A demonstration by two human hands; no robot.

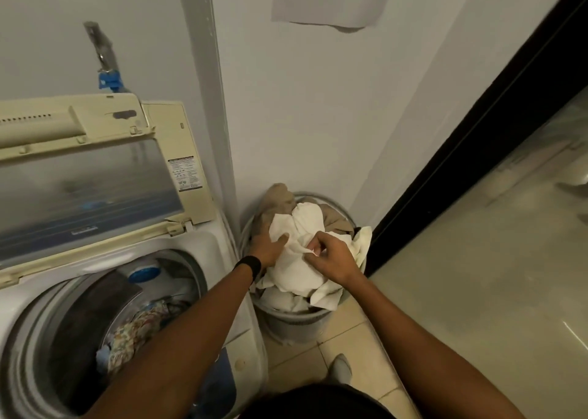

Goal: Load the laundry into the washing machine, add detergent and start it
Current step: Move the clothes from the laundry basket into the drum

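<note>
A top-loading washing machine (pixel 203 243) stands at the left with its lid (pixel 89 177) raised; patterned and dark clothes (pixel 136 326) lie in its drum. To its right a round laundry basket (pixel 296 320) holds a white cloth (pixel 299 272) and a beige garment (pixel 276 202). My left hand (pixel 269 248), with a black band on the wrist, grips the white cloth from the left, thumb on top. My right hand (pixel 331 259) pinches a fold of the same cloth from the right.
A tap with a blue fitting (pixel 109 80) sits on the wall above the machine. A dark door frame (pixel 471 138) and glass panel run along the right. Tiled floor (pixel 318 361) lies in front of the basket.
</note>
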